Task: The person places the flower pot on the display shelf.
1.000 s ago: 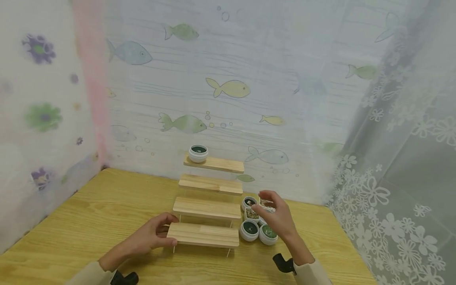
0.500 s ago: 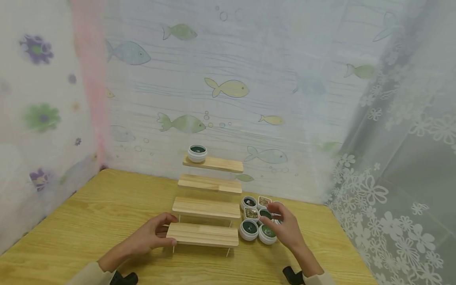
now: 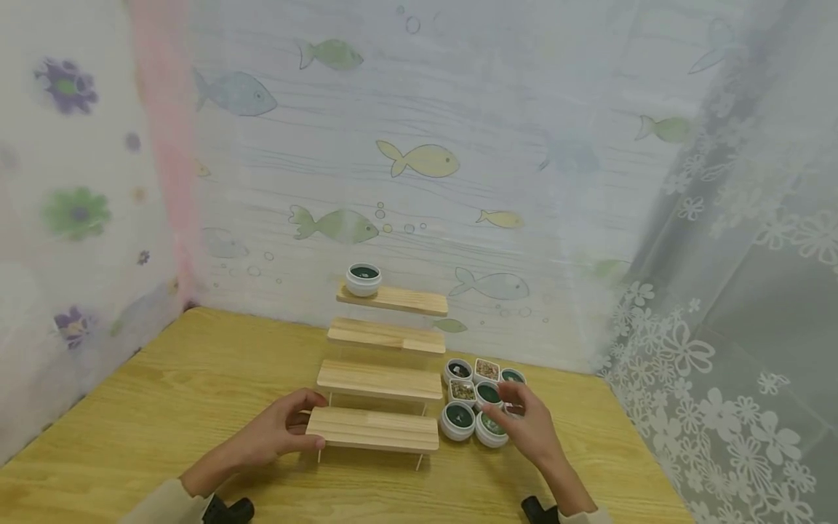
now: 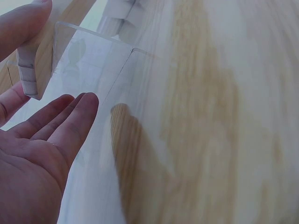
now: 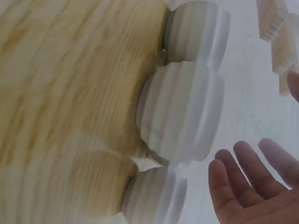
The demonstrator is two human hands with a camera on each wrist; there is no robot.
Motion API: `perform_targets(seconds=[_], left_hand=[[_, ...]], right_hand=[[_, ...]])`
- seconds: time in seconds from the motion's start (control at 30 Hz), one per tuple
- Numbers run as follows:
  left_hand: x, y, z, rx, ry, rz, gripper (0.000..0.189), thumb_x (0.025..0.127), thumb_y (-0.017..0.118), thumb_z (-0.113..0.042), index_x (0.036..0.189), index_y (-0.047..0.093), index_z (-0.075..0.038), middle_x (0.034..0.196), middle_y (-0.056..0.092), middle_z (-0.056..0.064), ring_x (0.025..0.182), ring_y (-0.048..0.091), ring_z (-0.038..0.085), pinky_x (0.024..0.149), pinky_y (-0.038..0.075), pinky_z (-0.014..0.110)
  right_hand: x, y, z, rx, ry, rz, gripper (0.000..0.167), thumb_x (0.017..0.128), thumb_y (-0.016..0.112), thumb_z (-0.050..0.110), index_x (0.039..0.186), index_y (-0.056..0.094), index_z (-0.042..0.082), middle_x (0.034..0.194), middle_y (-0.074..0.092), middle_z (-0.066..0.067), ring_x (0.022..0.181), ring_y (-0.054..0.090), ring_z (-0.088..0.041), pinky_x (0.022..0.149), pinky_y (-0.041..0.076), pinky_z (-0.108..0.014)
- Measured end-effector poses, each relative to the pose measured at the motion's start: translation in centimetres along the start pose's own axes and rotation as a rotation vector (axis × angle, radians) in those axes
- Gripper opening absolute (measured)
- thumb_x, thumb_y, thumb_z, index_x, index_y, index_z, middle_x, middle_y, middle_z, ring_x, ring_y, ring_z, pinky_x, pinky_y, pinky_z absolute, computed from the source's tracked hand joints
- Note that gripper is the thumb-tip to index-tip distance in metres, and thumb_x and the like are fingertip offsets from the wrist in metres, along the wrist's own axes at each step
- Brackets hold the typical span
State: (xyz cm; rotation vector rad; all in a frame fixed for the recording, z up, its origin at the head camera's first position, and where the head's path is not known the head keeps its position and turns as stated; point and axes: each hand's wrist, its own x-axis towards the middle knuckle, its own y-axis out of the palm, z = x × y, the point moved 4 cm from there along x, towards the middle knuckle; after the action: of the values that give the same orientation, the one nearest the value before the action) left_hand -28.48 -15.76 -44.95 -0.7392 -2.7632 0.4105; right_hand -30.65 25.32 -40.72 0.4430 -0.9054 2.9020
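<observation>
A four-tier wooden stand (image 3: 380, 380) with clear supports occupies the middle of the table. My left hand (image 3: 271, 433) pinches the left end of its lowest board (image 3: 373, 429) between thumb and index finger. In the left wrist view the other fingers (image 4: 77, 121) extend loosely beside the clear support (image 4: 93, 60). On the top board's left end sits a white round pot (image 3: 363, 285) with dark green contents. Over the cluster of small white pots (image 3: 457, 431) right of the stand hovers my right hand (image 3: 533, 429), fingers apart, holding nothing. It partly hides the pots at that side.
Among the cluster are square pots with grainy contents (image 3: 462, 391) and round ones with green contents (image 3: 488, 393). Behind the wooden table (image 3: 216, 378) hangs a fish-print curtain (image 3: 419, 218). A grey lace-patterned curtain (image 3: 740, 349) hangs on the right.
My right hand has drawn right and slightly down across the pots, uncovering several at the back. The left hand keeps its pinch on the lowest board.
</observation>
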Motion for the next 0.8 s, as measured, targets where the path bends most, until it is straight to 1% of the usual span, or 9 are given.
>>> perform_targets(seconds=[0.17,0.3,0.43,0.57,0.7,0.8], left_hand=[[0.0,-0.1,-0.1,0.010,0.001,-0.006,0.058,0.088,0.071,-0.021,0.132,0.042,0.005,0.137,0.037,0.028,0.123,0.044,0.044,0.091,0.048,0.030],[-0.1,0.0,-0.1,0.003,-0.011,-0.009,0.058,0.088,0.071,-0.021,0.131,0.043,0.005,0.137,0.037,0.028,0.123,0.045,0.044,0.091,0.048,0.031],[-0.2,0.1,-0.2,-0.010,-0.015,-0.002,0.057,0.088,0.071,-0.020,0.131,0.042,0.005,0.137,0.037,0.029,0.121,0.047,0.043,0.090,0.048,0.030],[-0.1,0.1,-0.3,-0.017,-0.009,0.005,0.057,0.089,0.070,-0.020,0.132,0.042,0.006,0.137,0.037,0.029,0.120,0.048,0.042,0.090,0.048,0.030],[-0.1,0.1,-0.4,-0.002,-0.011,0.003,0.057,0.089,0.069,-0.021,0.132,0.042,0.005,0.138,0.037,0.029,0.121,0.047,0.043,0.091,0.049,0.033],[-0.2,0.0,-0.3,0.014,-0.012,-0.003,0.057,0.089,0.070,-0.022,0.132,0.042,0.004,0.138,0.037,0.029,0.123,0.045,0.045,0.093,0.048,0.037]], right_hand=[[-0.2,0.0,-0.4,-0.033,0.019,-0.009,0.052,0.082,0.077,0.028,0.123,0.058,0.003,0.117,0.062,-0.013,0.109,0.058,-0.026,0.091,0.049,-0.039],[-0.2,0.1,-0.6,-0.054,0.037,-0.004,0.051,0.081,0.078,0.027,0.121,0.059,0.003,0.114,0.063,-0.013,0.106,0.059,-0.025,0.090,0.049,-0.039],[-0.2,0.3,-0.9,-0.078,0.043,0.015,0.052,0.079,0.079,0.029,0.120,0.059,0.003,0.111,0.063,-0.011,0.105,0.059,-0.024,0.090,0.049,-0.040],[-0.2,0.5,-1.2,-0.091,0.063,0.041,0.056,0.078,0.080,0.031,0.121,0.058,0.003,0.113,0.062,-0.009,0.107,0.058,-0.024,0.092,0.048,-0.041],[-0.3,0.5,-1.3,-0.118,0.063,0.056,0.057,0.078,0.079,0.033,0.121,0.058,0.002,0.113,0.061,-0.008,0.106,0.058,-0.024,0.092,0.048,-0.042],[-0.3,0.5,-1.5,-0.147,0.071,0.065,0.056,0.077,0.080,0.035,0.118,0.059,0.003,0.109,0.061,-0.006,0.105,0.058,-0.023,0.092,0.048,-0.041]])
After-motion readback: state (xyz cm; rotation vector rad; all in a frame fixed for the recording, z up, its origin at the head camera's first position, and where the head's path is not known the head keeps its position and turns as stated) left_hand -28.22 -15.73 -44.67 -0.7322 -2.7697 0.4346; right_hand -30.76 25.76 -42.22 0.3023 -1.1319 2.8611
